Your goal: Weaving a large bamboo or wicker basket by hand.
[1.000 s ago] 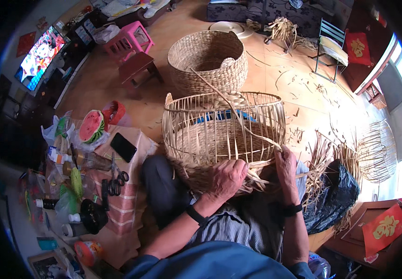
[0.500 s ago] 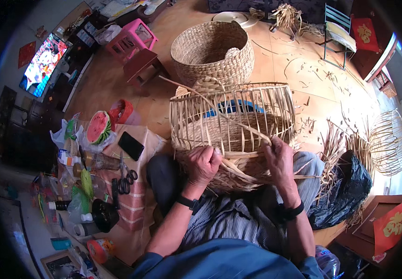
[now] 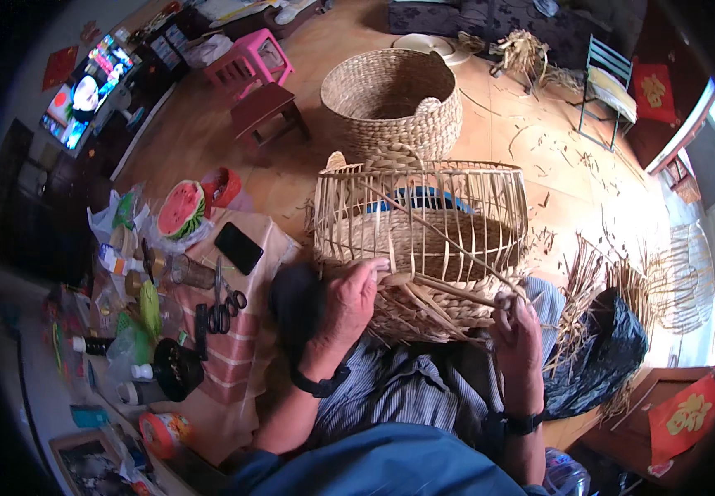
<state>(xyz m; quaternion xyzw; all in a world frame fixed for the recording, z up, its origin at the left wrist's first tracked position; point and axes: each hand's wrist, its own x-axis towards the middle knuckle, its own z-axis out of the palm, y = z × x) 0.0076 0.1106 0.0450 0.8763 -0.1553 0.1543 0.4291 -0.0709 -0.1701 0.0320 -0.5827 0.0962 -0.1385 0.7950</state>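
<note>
A half-woven straw basket [image 3: 423, 310] rests on my lap; its upper part is a bare frame of thin ribs, its lower wall thick plaited straw. At the left of the woven edge, my left hand [image 3: 351, 304] is closed, thumb and fingers pressed on the weave near a rib. My right hand [image 3: 517, 335] is closed by the basket's lower right side, pinching a flat straw strand [image 3: 456, 291] stretched across from the weave. Another long, thin strand [image 3: 444, 234] slants down over the ribs toward that hand. Loose strand ends cross the basket's near side.
Beyond stands a larger woven basket [image 3: 390, 132]. At left, a cloth-covered surface holds a phone [image 3: 239, 247], scissors [image 3: 223, 310], cut watermelon [image 3: 182, 210] and bottles. A wooden stool [image 3: 265, 113] is farther off. At right are straw bundles [image 3: 576, 289], a black plastic bag [image 3: 597, 351] and a wire frame [image 3: 681, 277].
My right hand has moved down and to the right, drawing the strand with it. The left hand stays at the weave's edge, slightly lower. The whole view has shifted a little.
</note>
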